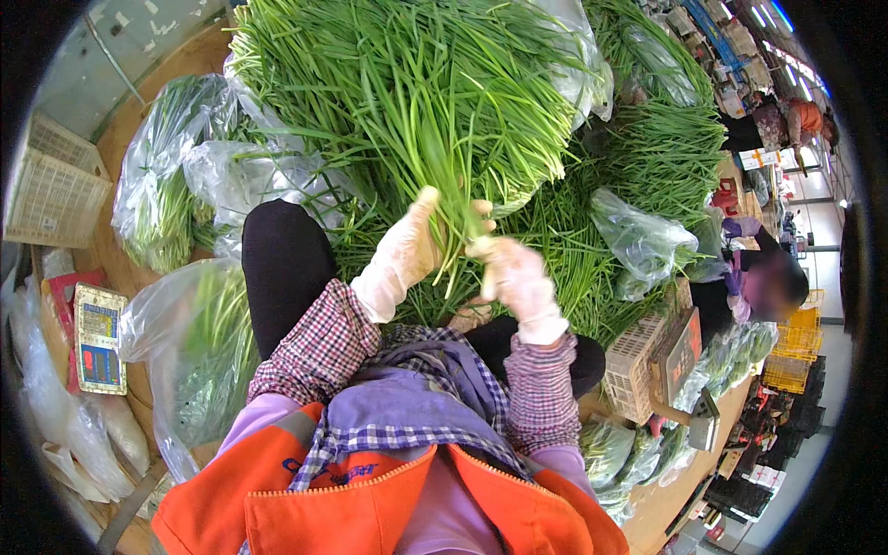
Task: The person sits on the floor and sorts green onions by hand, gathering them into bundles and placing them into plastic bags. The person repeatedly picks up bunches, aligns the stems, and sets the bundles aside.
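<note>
Both my hands wear pale, stained gloves. My left hand (409,253) is closed around the lower stalks of a small bunch of long green leaf vegetables (423,149), likely garlic chives. Cut stalk ends poke out below its grip. My right hand (517,277), slightly blurred, is at the right side of that bunch, its fingertips pinching some green stalks. Behind the hands lies a large heap of the same greens (347,69), its pale cut ends at the left and right. More loose greens (583,257) lie beneath and to the right.
Bagged greens (163,201) and an open plastic bag of greens (215,347) lie at the left, near a digital scale (100,340) and a plastic crate (59,184). Another crate (635,368) and a scale (683,354) stand right. A person (756,277) in purple gloves is beyond.
</note>
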Demonstrator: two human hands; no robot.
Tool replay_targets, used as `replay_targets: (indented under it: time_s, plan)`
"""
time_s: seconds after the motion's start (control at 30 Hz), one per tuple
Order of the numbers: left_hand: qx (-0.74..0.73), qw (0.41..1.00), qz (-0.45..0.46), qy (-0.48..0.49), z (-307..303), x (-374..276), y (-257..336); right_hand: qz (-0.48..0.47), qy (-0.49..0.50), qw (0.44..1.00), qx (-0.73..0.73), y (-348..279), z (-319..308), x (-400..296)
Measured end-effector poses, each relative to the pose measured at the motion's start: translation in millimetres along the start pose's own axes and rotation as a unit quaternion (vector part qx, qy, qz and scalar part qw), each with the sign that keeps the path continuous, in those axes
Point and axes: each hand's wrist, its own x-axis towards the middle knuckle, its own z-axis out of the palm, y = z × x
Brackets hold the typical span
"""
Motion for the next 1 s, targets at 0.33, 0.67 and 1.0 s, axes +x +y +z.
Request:
replay_targets:
  time_s: [0.33,0.67,1.0]
  plan:
    - [0.061,0.996,0.001,0.063,-0.1,-13.6,5.5,-0.283,0.521,0.756,0.278,-24.0,-70.3,-37.9]
    - [0.126,0.988,-0.042,-0.075,9.9,-25.1,-3.0,0.14,0.366,0.897,-0.202,133.2,-59.6,-10.7]
    - [0.202,0.977,-0.061,-0.031,16.4,-28.7,1.3,-0.267,0.411,0.866,-0.1,-32.5,-28.8,8.6]
